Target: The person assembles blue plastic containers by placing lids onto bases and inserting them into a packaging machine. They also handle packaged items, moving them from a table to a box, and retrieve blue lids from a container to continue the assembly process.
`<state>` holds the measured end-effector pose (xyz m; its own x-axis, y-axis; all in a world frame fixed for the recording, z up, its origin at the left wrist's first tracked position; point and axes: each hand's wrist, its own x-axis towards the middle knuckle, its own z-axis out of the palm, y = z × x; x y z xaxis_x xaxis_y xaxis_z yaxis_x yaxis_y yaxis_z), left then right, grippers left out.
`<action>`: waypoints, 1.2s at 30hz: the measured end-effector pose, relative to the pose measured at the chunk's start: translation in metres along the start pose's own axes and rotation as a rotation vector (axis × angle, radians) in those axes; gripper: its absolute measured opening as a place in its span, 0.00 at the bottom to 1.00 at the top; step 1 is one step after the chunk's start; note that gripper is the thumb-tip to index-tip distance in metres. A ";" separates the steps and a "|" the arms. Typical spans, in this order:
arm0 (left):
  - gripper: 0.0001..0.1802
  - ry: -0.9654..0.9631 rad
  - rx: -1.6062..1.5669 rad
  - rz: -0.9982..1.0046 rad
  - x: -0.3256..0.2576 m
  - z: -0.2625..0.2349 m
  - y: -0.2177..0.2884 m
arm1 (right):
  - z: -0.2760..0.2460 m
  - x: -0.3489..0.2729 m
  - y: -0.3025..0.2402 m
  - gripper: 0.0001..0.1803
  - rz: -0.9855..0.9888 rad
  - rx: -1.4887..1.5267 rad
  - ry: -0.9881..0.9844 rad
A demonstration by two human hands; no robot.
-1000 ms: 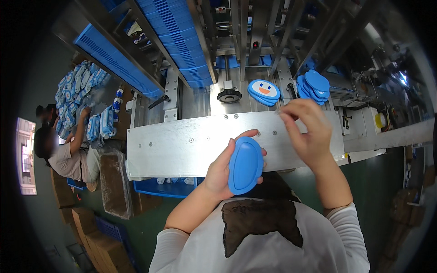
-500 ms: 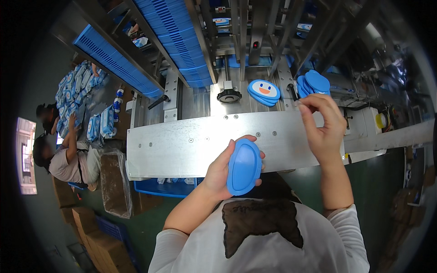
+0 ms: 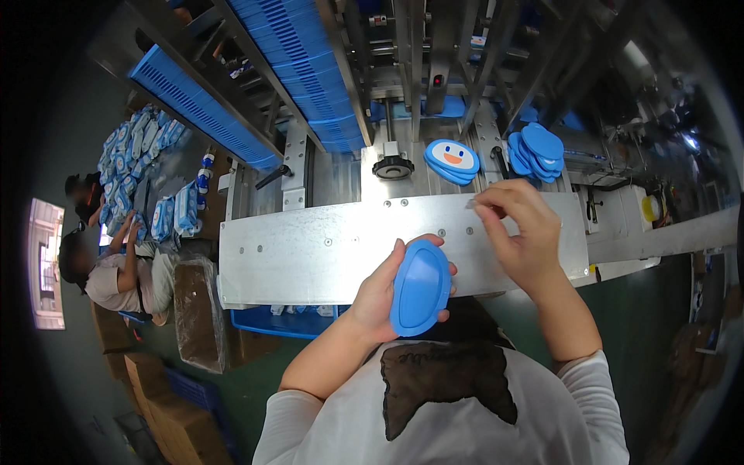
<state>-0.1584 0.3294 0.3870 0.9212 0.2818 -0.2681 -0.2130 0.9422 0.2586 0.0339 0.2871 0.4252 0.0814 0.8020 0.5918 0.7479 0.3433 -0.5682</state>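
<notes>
My left hand grips a blue oval plastic lid, held upright with its plain underside toward me, at the near edge of a steel plate. My right hand is raised over the plate's right part, fingertips pinched together on something small and thin that I cannot make out. Beyond the plate lies a blue oval lid with a penguin face, and to its right a stack of plain blue lids.
Blue slatted conveyor belts run away at the top left, machine frames at the top centre. At the far left two people sit beside piles of blue-and-white packets. Cardboard boxes and a wrapped bundle stand on the green floor below.
My right hand has come back left and down from the lid stack to over the plate, fingers pinched. My left hand keeps the blue lid almost still.
</notes>
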 end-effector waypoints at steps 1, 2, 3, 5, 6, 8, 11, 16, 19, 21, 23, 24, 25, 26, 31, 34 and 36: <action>0.30 0.006 -0.004 -0.004 -0.001 -0.001 0.001 | -0.003 0.000 -0.002 0.05 0.012 0.025 -0.028; 0.30 0.035 -0.009 -0.005 0.000 0.001 0.001 | -0.006 -0.001 -0.006 0.04 0.025 0.050 -0.057; 0.30 0.064 -0.015 -0.006 0.001 0.004 0.000 | 0.000 -0.001 -0.015 0.05 -0.030 0.137 -0.128; 0.29 0.093 0.003 -0.026 0.003 0.009 0.000 | 0.015 -0.009 -0.027 0.06 -0.102 0.126 -0.194; 0.29 0.094 0.023 -0.039 0.004 0.009 0.000 | 0.018 -0.011 -0.028 0.07 -0.140 0.119 -0.228; 0.30 0.069 0.026 -0.037 0.001 0.005 0.000 | 0.015 -0.006 -0.017 0.08 -0.148 0.050 -0.173; 0.30 -0.012 -0.038 -0.018 -0.001 -0.004 0.000 | 0.000 -0.001 -0.003 0.09 0.099 0.002 -0.031; 0.29 0.128 0.003 -0.058 -0.001 0.001 0.000 | 0.018 -0.011 -0.027 0.07 -0.190 0.140 -0.217; 0.28 -0.014 -0.042 -0.074 0.000 -0.012 0.001 | 0.013 -0.006 -0.012 0.08 -0.176 0.008 -0.150; 0.29 -0.041 -0.104 -0.052 -0.002 -0.013 0.002 | 0.007 -0.006 -0.010 0.08 -0.040 0.066 -0.106; 0.28 0.011 -0.136 -0.053 -0.001 -0.007 0.002 | 0.009 -0.010 -0.020 0.09 -0.050 0.121 -0.143; 0.28 0.076 -0.141 -0.055 0.001 -0.002 0.001 | 0.014 -0.012 -0.026 0.10 -0.099 0.140 -0.196; 0.27 0.143 -0.139 -0.053 0.001 0.001 0.001 | 0.020 -0.014 -0.031 0.10 -0.155 0.162 -0.244; 0.27 0.108 -0.131 -0.060 0.001 0.000 0.002 | 0.023 -0.015 -0.033 0.11 -0.210 0.183 -0.292; 0.27 -0.086 -0.137 -0.063 0.001 -0.015 0.003 | 0.011 -0.009 -0.016 0.12 -0.009 0.167 -0.162; 0.25 0.188 -0.213 -0.043 0.005 0.006 0.002 | 0.022 -0.015 -0.023 0.11 -0.259 0.146 -0.237; 0.25 0.110 -0.120 -0.063 0.003 0.003 0.005 | 0.022 -0.011 -0.015 0.11 -0.355 0.023 -0.259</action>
<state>-0.1558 0.3344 0.3902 0.8943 0.2334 -0.3818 -0.1992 0.9716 0.1276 0.0070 0.2838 0.4142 -0.3478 0.7276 0.5913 0.6846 0.6280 -0.3701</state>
